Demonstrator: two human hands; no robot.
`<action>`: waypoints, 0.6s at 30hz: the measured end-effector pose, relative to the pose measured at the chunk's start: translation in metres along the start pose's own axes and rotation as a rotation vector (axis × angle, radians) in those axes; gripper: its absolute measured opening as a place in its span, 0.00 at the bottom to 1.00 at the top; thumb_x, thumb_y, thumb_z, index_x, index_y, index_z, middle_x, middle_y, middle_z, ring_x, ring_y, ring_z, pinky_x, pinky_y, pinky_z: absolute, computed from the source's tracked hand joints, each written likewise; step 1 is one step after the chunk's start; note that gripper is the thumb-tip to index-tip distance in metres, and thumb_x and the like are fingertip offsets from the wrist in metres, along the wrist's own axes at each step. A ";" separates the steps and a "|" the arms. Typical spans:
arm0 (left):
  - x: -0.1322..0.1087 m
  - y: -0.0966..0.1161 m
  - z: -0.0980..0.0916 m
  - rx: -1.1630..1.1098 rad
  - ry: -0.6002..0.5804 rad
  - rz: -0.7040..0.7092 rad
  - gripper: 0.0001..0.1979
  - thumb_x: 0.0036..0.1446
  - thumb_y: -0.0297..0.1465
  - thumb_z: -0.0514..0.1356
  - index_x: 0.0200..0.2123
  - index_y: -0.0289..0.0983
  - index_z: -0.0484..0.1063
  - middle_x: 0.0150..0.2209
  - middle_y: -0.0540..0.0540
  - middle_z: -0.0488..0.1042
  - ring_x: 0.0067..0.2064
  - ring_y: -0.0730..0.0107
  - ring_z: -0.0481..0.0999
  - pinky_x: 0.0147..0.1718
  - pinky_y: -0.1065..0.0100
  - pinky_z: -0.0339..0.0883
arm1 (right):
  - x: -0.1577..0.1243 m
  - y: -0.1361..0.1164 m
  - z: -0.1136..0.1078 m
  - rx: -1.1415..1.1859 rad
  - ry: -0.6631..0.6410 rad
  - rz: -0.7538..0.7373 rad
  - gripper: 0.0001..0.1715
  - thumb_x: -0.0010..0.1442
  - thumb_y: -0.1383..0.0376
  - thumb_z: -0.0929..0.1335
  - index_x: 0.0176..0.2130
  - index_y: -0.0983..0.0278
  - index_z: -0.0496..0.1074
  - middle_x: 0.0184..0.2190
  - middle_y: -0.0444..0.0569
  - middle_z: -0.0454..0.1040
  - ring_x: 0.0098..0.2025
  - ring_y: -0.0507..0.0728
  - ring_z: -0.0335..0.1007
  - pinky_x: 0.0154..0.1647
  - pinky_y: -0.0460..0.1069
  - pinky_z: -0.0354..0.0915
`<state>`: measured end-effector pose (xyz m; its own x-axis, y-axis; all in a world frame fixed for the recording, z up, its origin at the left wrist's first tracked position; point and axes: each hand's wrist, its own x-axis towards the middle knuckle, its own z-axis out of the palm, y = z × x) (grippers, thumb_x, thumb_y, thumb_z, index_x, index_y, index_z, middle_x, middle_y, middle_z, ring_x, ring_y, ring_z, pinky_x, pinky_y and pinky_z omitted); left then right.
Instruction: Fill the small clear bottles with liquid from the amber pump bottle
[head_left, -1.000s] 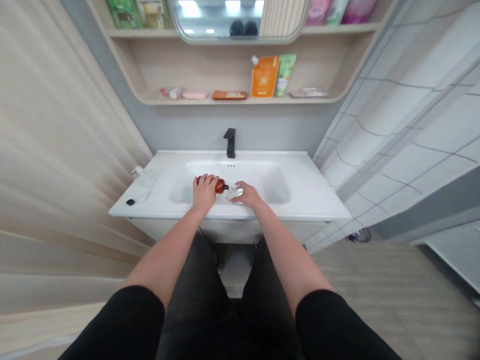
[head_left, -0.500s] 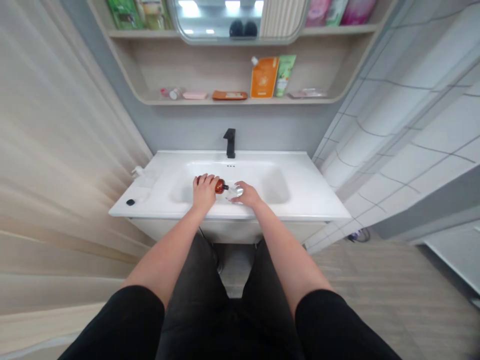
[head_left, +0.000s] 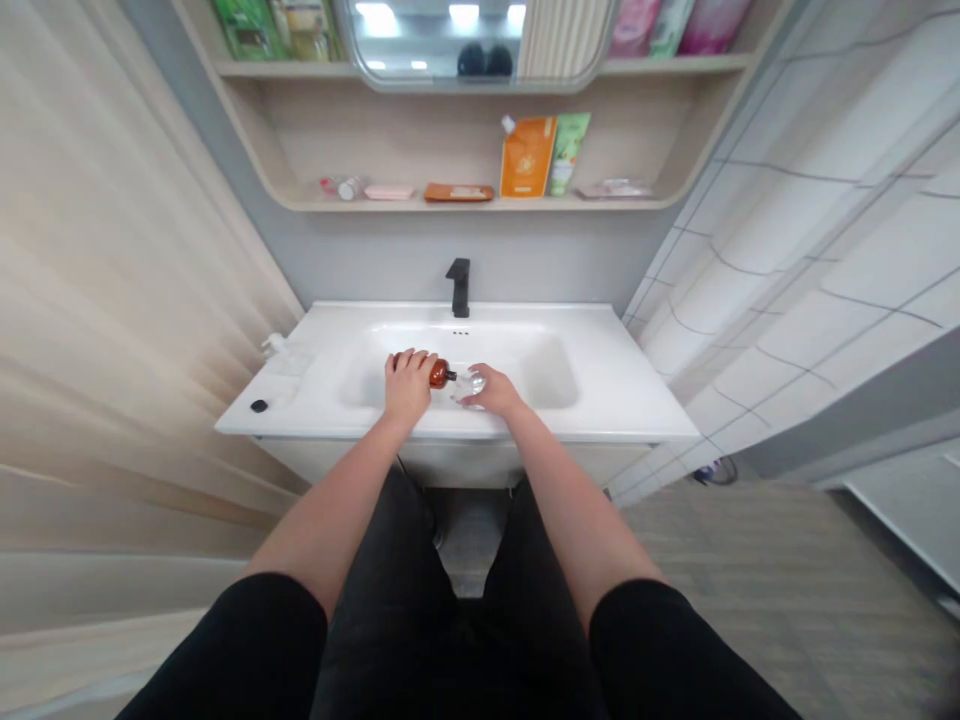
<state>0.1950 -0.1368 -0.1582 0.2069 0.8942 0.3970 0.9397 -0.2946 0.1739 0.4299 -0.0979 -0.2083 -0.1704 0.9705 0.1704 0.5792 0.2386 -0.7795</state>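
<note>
My left hand point(head_left: 407, 384) is wrapped round an amber bottle point(head_left: 439, 374), which lies tipped on its side with its dark neck pointing right. Facing that neck is a small clear container point(head_left: 472, 384), gripped by my right hand point(head_left: 495, 390). The neck and the container's mouth are close together; whether they touch I cannot tell. Both hands are over the white sink basin point(head_left: 551, 372). Any liquid passing between the two is too small to make out.
A black faucet point(head_left: 460, 287) stands behind the basin. On the left counter are a clear pump bottle point(head_left: 279, 352) and a small black cap point(head_left: 259, 406). Above, a shelf point(head_left: 390, 206) bears an orange pouch point(head_left: 527, 157) and a green tube point(head_left: 570, 153). A curtain point(head_left: 112, 300) hangs at left.
The view has shifted very slightly. Both hands keep their hold, and the bottle and the clear container stay in nearly the same position.
</note>
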 end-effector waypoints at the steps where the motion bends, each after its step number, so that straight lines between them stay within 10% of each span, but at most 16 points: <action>1: 0.000 0.000 0.001 -0.004 0.000 -0.002 0.33 0.66 0.25 0.55 0.72 0.48 0.72 0.72 0.39 0.74 0.77 0.44 0.62 0.78 0.39 0.44 | 0.000 0.000 0.000 0.000 0.001 0.005 0.44 0.40 0.60 0.88 0.55 0.55 0.77 0.48 0.46 0.85 0.49 0.63 0.82 0.58 0.58 0.75; 18: 0.004 -0.004 0.015 -0.140 -0.061 -0.194 0.33 0.62 0.41 0.72 0.66 0.39 0.67 0.59 0.34 0.81 0.59 0.43 0.83 0.55 0.55 0.76 | 0.005 0.005 0.001 0.217 0.064 0.003 0.44 0.39 0.56 0.83 0.52 0.56 0.68 0.46 0.44 0.78 0.44 0.61 0.76 0.50 0.55 0.73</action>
<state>0.1959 -0.1269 -0.1707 0.0461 0.9559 0.2900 0.9175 -0.1553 0.3661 0.4314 -0.0918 -0.2123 -0.1143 0.9730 0.2004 0.3937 0.2296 -0.8901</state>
